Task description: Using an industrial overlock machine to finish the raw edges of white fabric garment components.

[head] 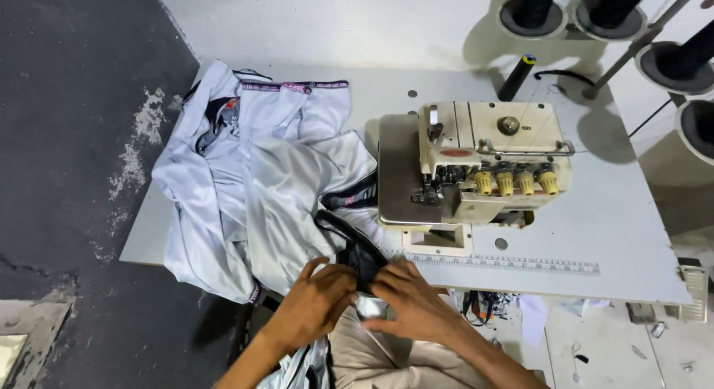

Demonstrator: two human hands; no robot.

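My left hand [316,303] and my right hand [413,300] meet at the table's near edge. Both pinch a black elastic band [355,248] joined to pale grey shiny fabric. The band runs from my fingers up toward the cream overlock sewing machine [476,162]. A heap of the same pale grey garments [253,181] with black and purple waistbands lies on the left part of the white table [610,233]. More grey fabric hangs down over my lap between my forearms.
A ruler strip [513,264] is fixed along the table's front edge, right of my hands. Black thread cones [532,10] stand on holders behind the machine. A dark floor [67,136] lies to the left. Scraps litter the floor at lower right.
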